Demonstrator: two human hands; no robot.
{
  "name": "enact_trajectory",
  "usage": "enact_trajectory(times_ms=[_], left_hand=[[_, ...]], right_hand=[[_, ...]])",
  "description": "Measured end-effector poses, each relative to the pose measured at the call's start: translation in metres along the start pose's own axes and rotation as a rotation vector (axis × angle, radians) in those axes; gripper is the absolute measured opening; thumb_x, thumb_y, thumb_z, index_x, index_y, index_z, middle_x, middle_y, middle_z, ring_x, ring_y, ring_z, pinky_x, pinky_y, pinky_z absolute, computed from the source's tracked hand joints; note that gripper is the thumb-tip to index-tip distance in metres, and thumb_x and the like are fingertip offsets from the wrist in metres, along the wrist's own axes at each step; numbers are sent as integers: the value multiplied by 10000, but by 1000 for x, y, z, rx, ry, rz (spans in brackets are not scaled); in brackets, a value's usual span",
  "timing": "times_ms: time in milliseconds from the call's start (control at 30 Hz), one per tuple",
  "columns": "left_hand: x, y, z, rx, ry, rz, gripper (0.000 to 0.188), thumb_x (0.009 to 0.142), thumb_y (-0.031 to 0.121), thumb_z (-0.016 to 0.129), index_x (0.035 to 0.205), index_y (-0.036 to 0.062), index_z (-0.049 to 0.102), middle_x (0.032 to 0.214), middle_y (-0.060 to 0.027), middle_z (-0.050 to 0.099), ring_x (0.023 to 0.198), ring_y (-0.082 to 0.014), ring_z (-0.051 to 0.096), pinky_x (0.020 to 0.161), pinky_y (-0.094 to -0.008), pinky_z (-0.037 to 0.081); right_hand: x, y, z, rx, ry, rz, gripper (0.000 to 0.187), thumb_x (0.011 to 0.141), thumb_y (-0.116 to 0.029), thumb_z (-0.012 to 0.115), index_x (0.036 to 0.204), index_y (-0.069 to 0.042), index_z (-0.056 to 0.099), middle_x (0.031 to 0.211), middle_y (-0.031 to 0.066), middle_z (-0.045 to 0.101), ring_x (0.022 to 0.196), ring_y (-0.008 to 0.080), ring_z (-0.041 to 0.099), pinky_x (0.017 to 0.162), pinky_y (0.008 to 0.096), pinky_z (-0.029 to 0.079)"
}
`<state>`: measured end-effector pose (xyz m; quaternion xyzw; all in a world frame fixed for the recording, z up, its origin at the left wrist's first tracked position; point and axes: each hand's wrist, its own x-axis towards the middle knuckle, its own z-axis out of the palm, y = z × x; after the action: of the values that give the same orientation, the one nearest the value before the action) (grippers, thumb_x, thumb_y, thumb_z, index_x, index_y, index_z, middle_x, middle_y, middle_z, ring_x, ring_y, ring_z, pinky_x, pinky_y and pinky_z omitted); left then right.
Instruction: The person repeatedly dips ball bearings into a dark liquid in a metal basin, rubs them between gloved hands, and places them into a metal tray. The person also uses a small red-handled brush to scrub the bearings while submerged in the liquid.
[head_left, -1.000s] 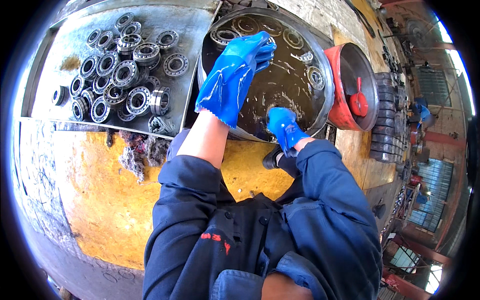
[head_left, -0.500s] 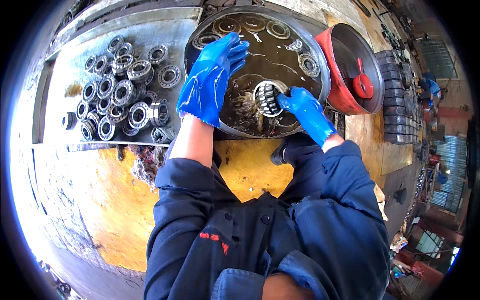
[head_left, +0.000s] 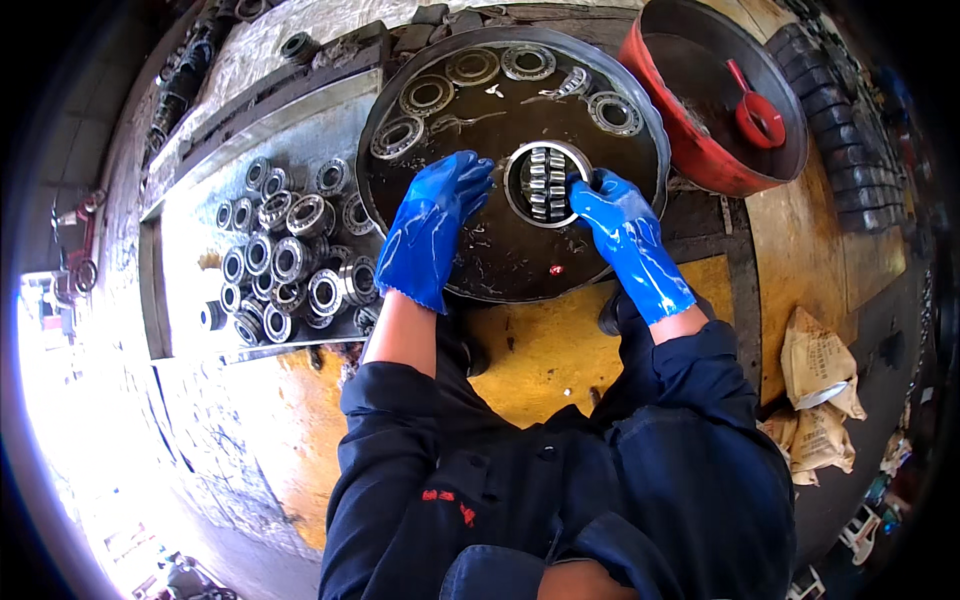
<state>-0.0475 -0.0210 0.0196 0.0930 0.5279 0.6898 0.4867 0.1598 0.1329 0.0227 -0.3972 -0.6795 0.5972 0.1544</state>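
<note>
A large round metal basin of murky brown liquid lies in front of me. Over its right part, my blue-gloved right hand grips a roller bearing by the right side of its outer ring. The inner set of rollers sits turned within that ring, so its rows face up. My left hand, in a matching wet glove, hovers at the basin's left side, fingers stretched and close together, holding nothing. Several bearing rings, such as one at the far left, sit along the basin's far edge in the liquid.
Left of the basin, a metal tray carries a heap of bearings. At the right stands a red tub with a red ladle inside. Dark stacked parts and paper sacks lie farther right.
The bearing has turned in my right hand, its rollers now facing up inside the ring. Splashing under it has died down. My left hand has come down toward the basin's near side.
</note>
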Motion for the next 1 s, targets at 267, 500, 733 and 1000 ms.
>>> enact_trajectory(times_ms=[267, 500, 733, 1000], left_hand=[[11, -10, 33, 61, -64, -228, 471, 947, 407, 648, 1248, 51, 586, 1093, -87, 685, 1019, -213, 650, 866, -369, 516], [9, -60, 45, 207, 84, 70, 399, 965, 358, 621, 1244, 75, 594, 999, -104, 714, 842, -261, 707, 713, -395, 574], [4, -9, 41, 1629, 269, 236, 402, 897, 380, 654, 1277, 288, 559, 1121, -118, 702, 999, -354, 684, 830, -469, 550], [5, -13, 49, 1365, 385, 574, 276, 957, 271, 598, 1213, 170, 617, 1020, -107, 724, 904, -281, 707, 768, -405, 566]], right_hand=[[18, -3, 3, 71, 91, -82, 256, 953, -265, 648, 1038, -26, 687, 755, 7, 641, 674, 63, 528, 620, 242, 430], [4, -34, 6, -36, 31, -86, 308, 936, -295, 639, 1012, 2, 673, 782, 72, 670, 677, 105, 556, 634, 298, 464], [5, -17, 17, -190, -8, -86, 418, 812, -263, 644, 1109, 28, 684, 984, 226, 722, 937, 314, 717, 831, 386, 550], [-6, -24, 12, 179, -106, 197, 361, 938, -212, 607, 1203, 32, 638, 1011, 124, 711, 866, 184, 684, 776, 306, 565]])
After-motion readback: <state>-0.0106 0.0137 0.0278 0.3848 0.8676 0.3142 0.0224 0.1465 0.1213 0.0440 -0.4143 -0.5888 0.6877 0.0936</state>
